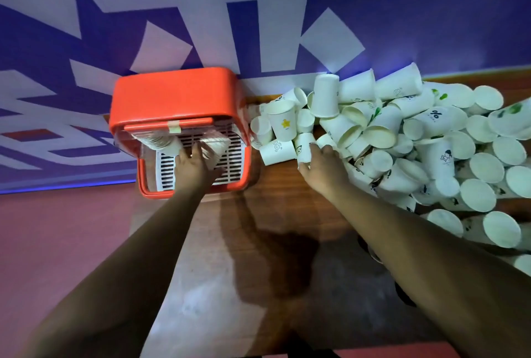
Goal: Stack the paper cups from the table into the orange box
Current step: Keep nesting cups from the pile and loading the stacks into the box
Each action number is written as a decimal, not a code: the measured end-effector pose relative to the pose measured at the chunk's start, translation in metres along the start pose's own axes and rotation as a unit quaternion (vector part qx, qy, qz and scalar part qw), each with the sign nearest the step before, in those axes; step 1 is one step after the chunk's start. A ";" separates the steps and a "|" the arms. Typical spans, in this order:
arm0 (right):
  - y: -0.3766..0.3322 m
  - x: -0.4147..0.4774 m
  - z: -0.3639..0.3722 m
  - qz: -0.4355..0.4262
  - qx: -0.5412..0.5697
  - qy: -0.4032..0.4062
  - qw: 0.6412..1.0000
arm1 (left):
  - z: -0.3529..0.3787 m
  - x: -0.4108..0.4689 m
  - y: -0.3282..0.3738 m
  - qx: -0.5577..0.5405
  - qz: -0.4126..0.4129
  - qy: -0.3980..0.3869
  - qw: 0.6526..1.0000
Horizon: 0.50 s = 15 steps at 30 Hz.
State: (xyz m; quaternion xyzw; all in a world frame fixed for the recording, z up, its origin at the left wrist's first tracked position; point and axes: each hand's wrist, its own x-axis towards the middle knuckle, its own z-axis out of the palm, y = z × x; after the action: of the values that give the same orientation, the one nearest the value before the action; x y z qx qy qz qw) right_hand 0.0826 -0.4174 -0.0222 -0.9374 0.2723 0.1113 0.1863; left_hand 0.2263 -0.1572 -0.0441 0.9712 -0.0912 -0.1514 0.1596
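Orange plastic box (172, 96) is sitting upper centre-left of the frame, on the brown wooden table (281, 193), backing against the purple-and-white wall (273, 12). Left hand (195, 165) is reaching inside the box beside a nested stack of white paper cups (163, 142). Its fingers are blurring, so I cannot tell the grip. Right hand (321, 168), at centre, is curling its fingers round a single white paper cup (304, 147) at the left edge of the loose cup heap (382, 130), which is filling the right side.

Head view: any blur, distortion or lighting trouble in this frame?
Head view: the left hand in the orange box is motion-blurred, the cup pile sharp; head view: wide-angle lens bends the wall pattern; dim bluish light, arm shadows on the table.
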 end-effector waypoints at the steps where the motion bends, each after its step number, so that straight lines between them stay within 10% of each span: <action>1: -0.001 0.002 0.003 0.006 -0.005 -0.005 1.000 | 0.001 0.001 0.001 0.010 -0.007 0.006 1.000; 15: -0.031 -0.004 0.014 0.088 0.108 -0.019 0.990 | -0.011 0.001 -0.030 -0.228 0.005 -0.067 0.971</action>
State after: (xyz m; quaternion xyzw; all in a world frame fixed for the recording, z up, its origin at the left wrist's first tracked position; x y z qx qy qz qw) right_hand 0.0946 -0.3853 -0.0250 -0.8819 0.3610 0.1148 0.2806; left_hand 0.2344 -0.1261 -0.0440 0.8965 -0.0697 -0.2317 0.3710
